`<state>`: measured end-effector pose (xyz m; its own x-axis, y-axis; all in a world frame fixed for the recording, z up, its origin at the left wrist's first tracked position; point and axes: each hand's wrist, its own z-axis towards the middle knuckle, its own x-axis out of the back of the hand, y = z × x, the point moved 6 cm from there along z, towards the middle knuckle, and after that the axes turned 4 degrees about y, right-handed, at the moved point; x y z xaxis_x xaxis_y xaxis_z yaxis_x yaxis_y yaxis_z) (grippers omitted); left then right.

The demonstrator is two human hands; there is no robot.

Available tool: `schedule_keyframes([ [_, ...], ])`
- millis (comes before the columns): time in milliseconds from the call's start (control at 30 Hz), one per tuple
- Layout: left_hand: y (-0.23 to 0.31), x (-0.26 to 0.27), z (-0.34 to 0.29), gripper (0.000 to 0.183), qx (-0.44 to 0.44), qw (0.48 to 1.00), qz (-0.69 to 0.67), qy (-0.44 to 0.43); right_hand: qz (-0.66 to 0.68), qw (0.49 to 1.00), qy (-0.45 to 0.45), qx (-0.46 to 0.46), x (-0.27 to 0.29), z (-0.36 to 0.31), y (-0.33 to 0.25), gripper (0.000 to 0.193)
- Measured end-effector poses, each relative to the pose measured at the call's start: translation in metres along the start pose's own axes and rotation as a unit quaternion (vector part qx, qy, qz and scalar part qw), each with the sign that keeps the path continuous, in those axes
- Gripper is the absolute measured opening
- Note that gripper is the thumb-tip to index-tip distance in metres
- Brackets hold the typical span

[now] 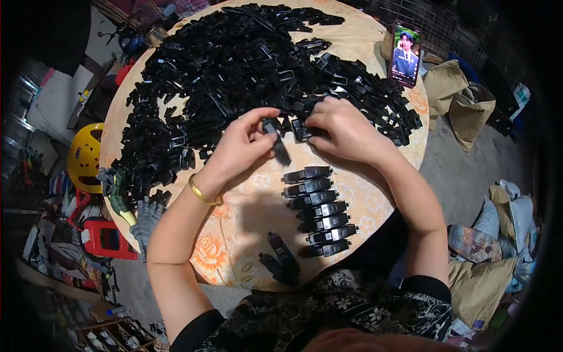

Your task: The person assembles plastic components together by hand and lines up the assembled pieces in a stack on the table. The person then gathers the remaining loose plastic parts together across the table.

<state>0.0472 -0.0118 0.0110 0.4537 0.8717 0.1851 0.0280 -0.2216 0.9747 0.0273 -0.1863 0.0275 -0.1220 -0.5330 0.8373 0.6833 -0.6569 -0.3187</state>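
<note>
My left hand pinches a small black plastic clip part between thumb and fingers, just above the round table's flowered cloth. My right hand grips another black clip part at the near edge of a large heap of black plastic parts. The two hands are close together, their parts nearly touching. In front of them lies a neat column of several assembled black clips. Two more black clips lie by the table's near edge.
A phone with a lit screen stands propped at the table's far right. Grey work gloves hang at the left edge. A yellow helmet and red stool sit left on the floor; sacks lie right.
</note>
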Motion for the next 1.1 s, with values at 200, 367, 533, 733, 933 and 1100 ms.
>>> schedule_keyframes([
  [200, -0.014, -0.001, 0.004, 0.022, -0.013, 0.998, 0.033, 0.046, 0.139, 0.987, 0.05, -0.069, 0.014, 0.002, 0.008, 0.023],
  [367, 0.012, -0.019, -0.016, 0.023, -0.305, 0.856, 0.403, 0.112, 0.043, 0.999, -0.02, -0.016, 0.002, 0.001, 0.003, 0.025],
  [533, 0.007, -0.015, -0.012, 0.022, -0.205, 0.906, 0.366, 0.053, 0.062, 0.997, -0.031, 0.034, 0.003, -0.001, 0.001, 0.026],
  [733, 0.006, -0.018, -0.012, 0.019, -0.187, 0.909, 0.369, 0.048, 0.032, 0.997, -0.042, 0.057, 0.0, -0.002, -0.016, 0.023],
  [933, 0.009, -0.021, -0.012, 0.018, -0.203, 0.902, 0.375, 0.058, -0.001, 0.998, -0.022, 0.058, -0.003, 0.001, -0.019, 0.023],
  [1100, 0.01, -0.022, -0.011, 0.019, -0.206, 0.897, 0.387, 0.05, -0.033, 0.997, -0.071, 0.027, 0.008, -0.004, -0.012, 0.022],
])
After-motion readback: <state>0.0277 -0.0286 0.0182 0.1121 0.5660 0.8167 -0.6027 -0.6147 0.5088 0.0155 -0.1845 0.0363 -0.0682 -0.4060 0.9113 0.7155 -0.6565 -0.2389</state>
